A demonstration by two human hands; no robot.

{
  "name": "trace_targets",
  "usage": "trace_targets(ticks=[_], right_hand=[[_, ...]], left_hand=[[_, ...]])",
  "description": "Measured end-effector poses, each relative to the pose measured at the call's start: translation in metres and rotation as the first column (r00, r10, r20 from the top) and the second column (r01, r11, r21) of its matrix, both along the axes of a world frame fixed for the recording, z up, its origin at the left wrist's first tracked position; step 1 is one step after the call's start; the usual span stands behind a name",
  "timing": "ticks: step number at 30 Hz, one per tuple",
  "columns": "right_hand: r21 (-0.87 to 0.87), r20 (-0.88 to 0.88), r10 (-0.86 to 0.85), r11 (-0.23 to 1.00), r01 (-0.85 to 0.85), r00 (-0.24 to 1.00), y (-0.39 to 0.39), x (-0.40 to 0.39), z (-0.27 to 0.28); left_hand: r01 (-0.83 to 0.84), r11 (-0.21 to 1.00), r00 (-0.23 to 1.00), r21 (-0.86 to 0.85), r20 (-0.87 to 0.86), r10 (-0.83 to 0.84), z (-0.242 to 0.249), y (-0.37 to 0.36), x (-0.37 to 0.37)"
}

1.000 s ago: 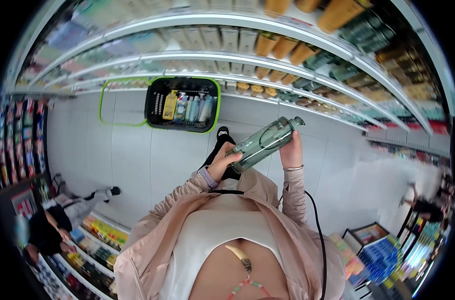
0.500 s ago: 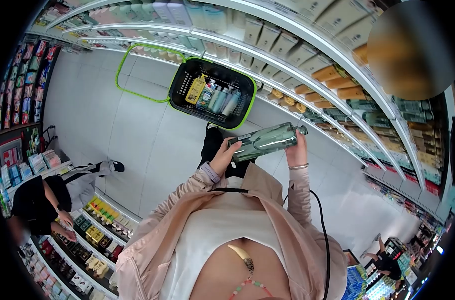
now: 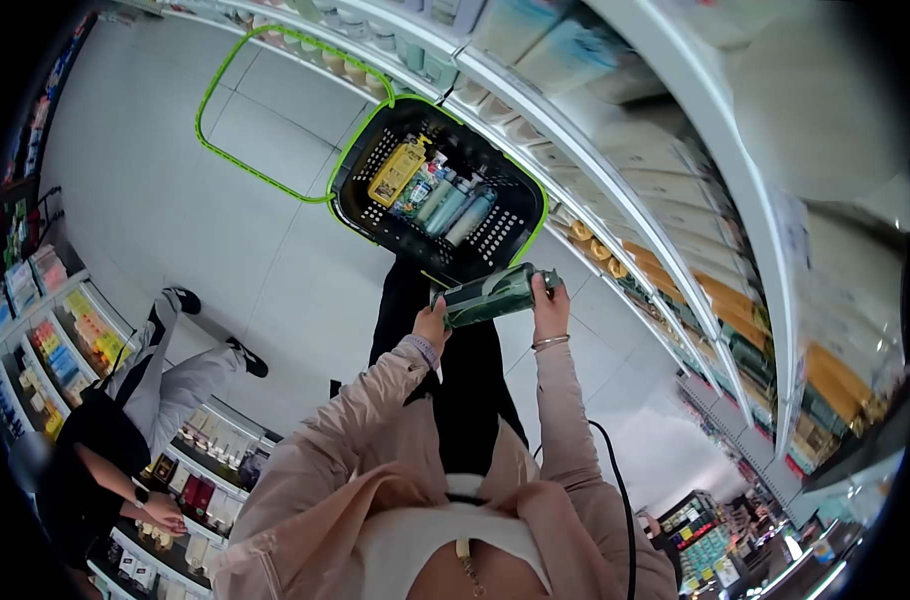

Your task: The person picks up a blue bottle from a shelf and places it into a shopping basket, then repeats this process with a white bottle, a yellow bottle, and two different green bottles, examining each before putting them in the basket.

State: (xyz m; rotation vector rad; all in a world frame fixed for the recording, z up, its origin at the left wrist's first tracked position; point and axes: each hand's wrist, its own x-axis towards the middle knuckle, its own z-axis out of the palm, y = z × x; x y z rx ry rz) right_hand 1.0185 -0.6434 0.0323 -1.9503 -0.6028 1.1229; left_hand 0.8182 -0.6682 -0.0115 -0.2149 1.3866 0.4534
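The shelves (image 3: 720,100) run along the basket's (image 3: 515,215) far right edge, and another person (image 3: 100,440) stands off to my left. I'm holding the green bottle (image 3: 490,297) near the basket's near right corner, its rim between bottle and interior. My left hand (image 3: 431,325) is closed around the base, my right hand (image 3: 551,308) curled around the cap end. Inside, pale bottles (image 3: 453,210) sit mid-basket, a yellow bottle (image 3: 397,175) by the left edge.
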Motion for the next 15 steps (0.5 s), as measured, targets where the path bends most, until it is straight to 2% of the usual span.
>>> trace_targets(ticks=[2,4,6,7,8,10,11,12,14,15], right_hand=[[-0.126,0.108,0.104,0.988,-0.09,0.989,0.023,-0.005,-0.044],[-0.167,0.147,0.165,0.976,-0.14,0.975,0.043,-0.002,-0.093],[-0.19,0.159,0.183,0.97,-0.151,0.97,0.06,0.009,-0.146],[-0.296,0.074,0.16,0.946,-0.131,0.984,0.065,0.022,-0.177],[-0.235,-0.03,0.116,0.965,-0.12,0.993,0.07,0.03,-0.204],[-0.332,0.025,0.198,0.926,-0.178,0.98,0.082,0.045,-0.246],[-0.384,0.043,0.221,0.904,-0.188,0.974,0.083,0.049,-0.265],[-0.484,0.083,0.318,0.841,-0.241,0.944,0.088,0.051,-0.281],[-0.458,0.065,0.213,0.875,-0.16,0.975,0.096,0.043,-0.31],[-0.424,-0.002,0.119,0.899,-0.109,0.993,0.099,0.044,-0.335]], left_hand=[[-0.008,0.992,0.997,-0.123,-0.083,-0.003,-0.066,-0.003,0.015],[-0.037,0.98,0.991,-0.197,-0.13,0.012,-0.113,0.009,0.028],[-0.182,0.979,0.961,0.086,-0.197,0.196,-0.167,0.004,0.041],[-0.093,0.988,0.978,0.127,-0.173,0.114,-0.203,-0.005,0.044],[-0.01,0.986,0.988,0.164,-0.149,0.035,-0.238,-0.012,0.046],[-0.001,0.999,0.981,-0.035,-0.194,-0.006,-0.259,0.006,0.057],[-0.014,0.997,0.981,-0.071,-0.191,0.0,-0.27,0.009,0.063],[0.018,0.989,0.973,-0.147,-0.225,-0.051,-0.282,0.013,0.067],[0.045,0.973,0.96,-0.228,-0.259,-0.105,-0.286,0.023,0.07],[0.003,0.981,0.978,-0.195,-0.205,-0.044,-0.278,0.029,0.071]])
